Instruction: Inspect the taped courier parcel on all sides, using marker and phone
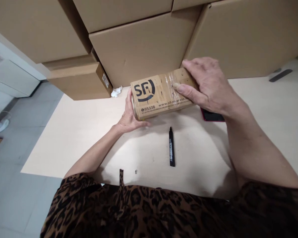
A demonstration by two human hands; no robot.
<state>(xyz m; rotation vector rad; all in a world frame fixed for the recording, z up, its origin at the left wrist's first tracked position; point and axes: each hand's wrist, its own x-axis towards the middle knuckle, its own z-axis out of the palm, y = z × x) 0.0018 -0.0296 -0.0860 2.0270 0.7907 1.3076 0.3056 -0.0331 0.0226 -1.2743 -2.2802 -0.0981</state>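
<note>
A small cardboard box (161,92) printed with a black "SF" logo is held above the table between both my hands. Clear tape runs across its printed face. My left hand (130,117) supports the lower left corner, thumb along the bottom edge and a finger up the left side. From the right end, my right hand (208,84) grips the box, its thumb pressing on the printed face and its fingers over the top edge. Below the box a black marker pen (172,148) lies on the table, apart from both hands. The box's underside and back are hidden.
Large cardboard boxes (141,43) stand stacked along the back of the table (64,132). A flatter carton (81,81) sits at the left, beside a crumpled white paper (116,91). A dark phone-like object (212,115) with a red edge lies partly under my right arm.
</note>
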